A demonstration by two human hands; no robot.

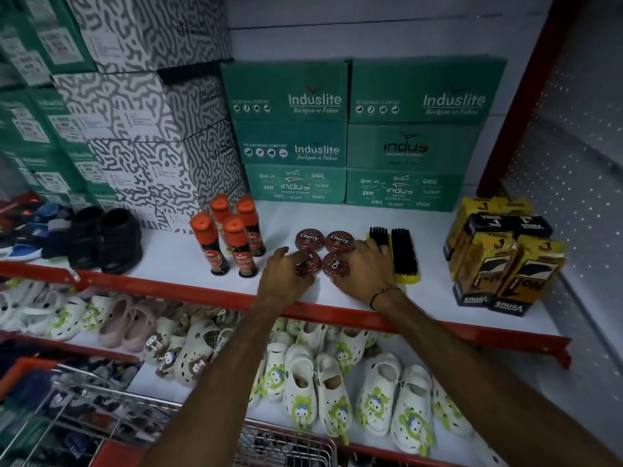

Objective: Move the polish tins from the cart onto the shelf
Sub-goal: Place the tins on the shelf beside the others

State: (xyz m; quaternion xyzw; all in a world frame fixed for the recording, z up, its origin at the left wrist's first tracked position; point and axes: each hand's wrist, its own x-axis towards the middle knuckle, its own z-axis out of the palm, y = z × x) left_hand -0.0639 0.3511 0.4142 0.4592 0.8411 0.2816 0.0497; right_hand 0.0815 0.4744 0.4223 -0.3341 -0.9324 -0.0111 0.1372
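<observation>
The head view looks down on a flat white shelf with a glossy red metal lip running across the middle of the frame. At the centre sit four round, flat polish tins in a two-by-two square, their maroon lids shiny and printed "Cherry": the back left tin and back right tin lie fully in view, while the front left tin and front right tin are each partly covered by a hand. The left hand curls over the front left tin with fingertips closed around its rim; the right hand, a thin beaded band at its wrist, grips the front right tin the same way, fingers bent down on its edge. Both tins rest on the shelf. Just left of the tins stand four tall dark bottles with orange caps. Just right lies a yellow-backed brush with stiff black bristles, touching the right hand's side. Further right, yellow and black cartons are stacked in a loose cluster. Behind, matt green cardboard boxes fill the upper centre, and squiggle-patterned grey boxes fill the upper left. Below the shelf lie rows of smooth white perforated clogs. A wire cart with a red frame shows at the bottom.
</observation>
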